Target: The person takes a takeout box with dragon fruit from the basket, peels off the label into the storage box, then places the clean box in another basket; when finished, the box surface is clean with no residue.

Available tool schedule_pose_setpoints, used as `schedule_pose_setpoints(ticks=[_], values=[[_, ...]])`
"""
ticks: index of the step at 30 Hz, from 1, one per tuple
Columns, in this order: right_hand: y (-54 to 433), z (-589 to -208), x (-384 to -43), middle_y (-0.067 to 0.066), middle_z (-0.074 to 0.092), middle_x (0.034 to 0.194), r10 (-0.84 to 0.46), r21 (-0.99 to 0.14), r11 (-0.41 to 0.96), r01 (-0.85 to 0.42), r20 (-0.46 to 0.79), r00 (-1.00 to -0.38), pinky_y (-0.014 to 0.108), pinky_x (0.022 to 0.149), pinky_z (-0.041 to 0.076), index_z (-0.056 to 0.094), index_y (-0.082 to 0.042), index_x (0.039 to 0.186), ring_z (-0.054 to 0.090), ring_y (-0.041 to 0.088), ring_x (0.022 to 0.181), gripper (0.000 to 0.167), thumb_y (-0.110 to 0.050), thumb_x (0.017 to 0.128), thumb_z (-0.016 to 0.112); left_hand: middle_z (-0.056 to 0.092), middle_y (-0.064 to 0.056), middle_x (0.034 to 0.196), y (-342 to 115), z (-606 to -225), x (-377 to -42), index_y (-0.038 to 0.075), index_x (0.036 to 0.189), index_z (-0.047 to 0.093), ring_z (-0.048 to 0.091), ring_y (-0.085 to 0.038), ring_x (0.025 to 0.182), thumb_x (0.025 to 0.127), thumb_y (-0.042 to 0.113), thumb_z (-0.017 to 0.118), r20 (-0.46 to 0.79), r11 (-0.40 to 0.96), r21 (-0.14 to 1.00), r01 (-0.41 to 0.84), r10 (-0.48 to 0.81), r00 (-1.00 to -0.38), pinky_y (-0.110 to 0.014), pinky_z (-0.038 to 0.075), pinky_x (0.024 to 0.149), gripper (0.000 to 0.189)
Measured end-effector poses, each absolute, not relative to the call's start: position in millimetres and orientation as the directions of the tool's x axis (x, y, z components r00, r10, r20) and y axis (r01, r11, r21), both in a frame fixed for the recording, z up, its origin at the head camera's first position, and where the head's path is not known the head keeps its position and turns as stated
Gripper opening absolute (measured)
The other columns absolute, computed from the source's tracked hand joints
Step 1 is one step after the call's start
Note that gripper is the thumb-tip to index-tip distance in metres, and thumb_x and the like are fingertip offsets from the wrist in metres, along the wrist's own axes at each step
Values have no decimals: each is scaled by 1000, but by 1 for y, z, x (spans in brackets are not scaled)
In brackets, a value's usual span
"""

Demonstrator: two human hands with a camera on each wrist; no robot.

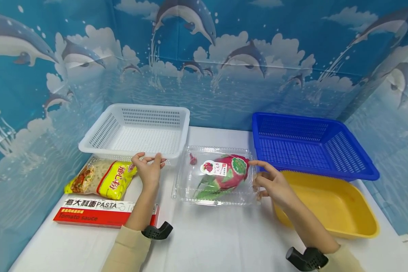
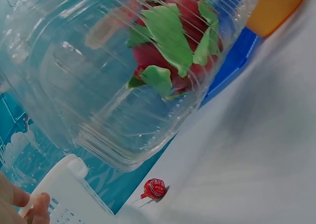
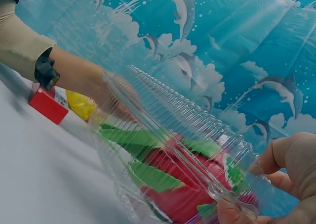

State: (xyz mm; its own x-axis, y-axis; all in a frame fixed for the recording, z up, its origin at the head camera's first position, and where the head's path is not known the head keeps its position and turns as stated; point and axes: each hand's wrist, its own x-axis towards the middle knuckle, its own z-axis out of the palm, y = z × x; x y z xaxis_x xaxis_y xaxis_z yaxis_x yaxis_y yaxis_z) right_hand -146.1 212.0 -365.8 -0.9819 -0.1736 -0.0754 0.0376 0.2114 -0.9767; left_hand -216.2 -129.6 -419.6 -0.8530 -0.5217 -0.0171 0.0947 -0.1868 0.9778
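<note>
My right hand (image 1: 273,185) pinches the right edge of a clear plastic clamshell box (image 1: 190,189), raised off the table. Inside it lies a red dragon fruit (image 1: 229,181) with green leaves, and a white label (image 1: 213,168) is on the box. In the left wrist view a red-wrapped lollipop (image 2: 154,188) lies on the table below the box; the head view shows it through the plastic. My left hand (image 1: 149,170) is at the front rim of a white perforated basket (image 1: 176,151), its fingers curled round the rim in the left wrist view.
A yellow noodle bag (image 1: 119,181) and a red and white pasta box (image 1: 88,217) lie at the left, in front of the white basket. At the right, a blue basket (image 1: 357,172) stands behind a yellow basin (image 1: 326,204). A dolphin-print curtain (image 1: 224,94) surrounds the table.
</note>
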Motion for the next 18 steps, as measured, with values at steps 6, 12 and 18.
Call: schedule_pose_setpoints(ticks=[6, 12, 18], values=[[213, -375, -141, 12, 55, 88, -159, -972, 229, 46, -84, -984, 32, 58, 56, 43, -6, 139, 58, 21, 73, 47, -2, 92, 51, 52, -12, 94, -130, -420, -216, 8, 128, 23, 69, -11, 67, 93, 7, 65, -19, -182, 979, 87, -514, -858, -21, 56, 67, 55], [212, -384, -136, 16, 56, 91, -145, -977, 207, 61, -92, -985, 30, 55, 54, 45, -5, 137, 58, 20, 71, 48, 1, 90, 52, 52, -13, 96, -130, -419, -216, 8, 130, 22, 69, -9, 68, 94, 10, 65, -26, -165, 984, 68, -508, -861, -20, 55, 68, 55], [210, -394, -133, 13, 53, 87, -144, -988, 140, 63, -83, -986, 27, 49, 52, 45, -2, 134, 56, 18, 67, 47, 5, 88, 54, 52, -12, 98, -131, -418, -215, 10, 131, 21, 69, -11, 71, 95, 12, 64, -34, -157, 986, 54, -505, -862, -20, 55, 69, 56]])
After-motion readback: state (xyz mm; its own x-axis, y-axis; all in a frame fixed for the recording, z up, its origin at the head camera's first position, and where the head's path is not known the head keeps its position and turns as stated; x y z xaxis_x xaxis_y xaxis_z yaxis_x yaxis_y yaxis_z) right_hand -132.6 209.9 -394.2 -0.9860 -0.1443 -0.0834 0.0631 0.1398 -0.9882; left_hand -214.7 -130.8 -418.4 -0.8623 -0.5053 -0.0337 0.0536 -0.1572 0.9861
